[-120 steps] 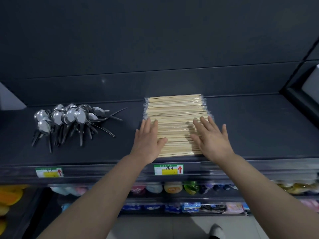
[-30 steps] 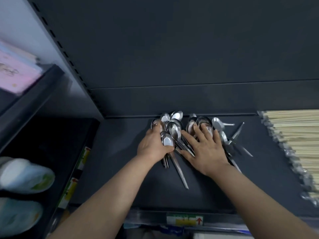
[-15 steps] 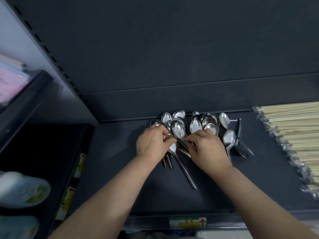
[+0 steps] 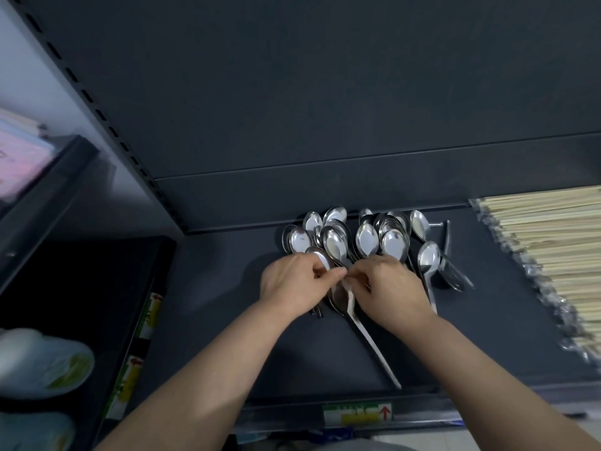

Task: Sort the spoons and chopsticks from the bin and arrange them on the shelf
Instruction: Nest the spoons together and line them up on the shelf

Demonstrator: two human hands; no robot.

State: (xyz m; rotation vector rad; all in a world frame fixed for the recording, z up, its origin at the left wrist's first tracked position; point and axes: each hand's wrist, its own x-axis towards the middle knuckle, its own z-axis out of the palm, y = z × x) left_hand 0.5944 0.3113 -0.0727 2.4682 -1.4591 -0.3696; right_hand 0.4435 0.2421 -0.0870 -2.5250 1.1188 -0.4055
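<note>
Hands [image 4: 387, 288] pinch spoons [image 4: 367, 239]; chopsticks [image 4: 546, 239] lie rightward.

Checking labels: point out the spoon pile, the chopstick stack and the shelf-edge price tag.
spoon pile [image 4: 367, 239]: head view, bowl of a middle spoon.
chopstick stack [image 4: 553, 242]: head view, top layer of sticks.
price tag [image 4: 357, 414]: head view, centre of the label.

A dark grey back panel [image 4: 325, 92] is being crossed by horizontal seams. A slotted upright [image 4: 107, 123] is being bordered by a pale wall [image 4: 22, 70] on the left, where neighbouring racks [image 4: 68, 170] are being stocked with pale packages [image 4: 42, 362].
</note>
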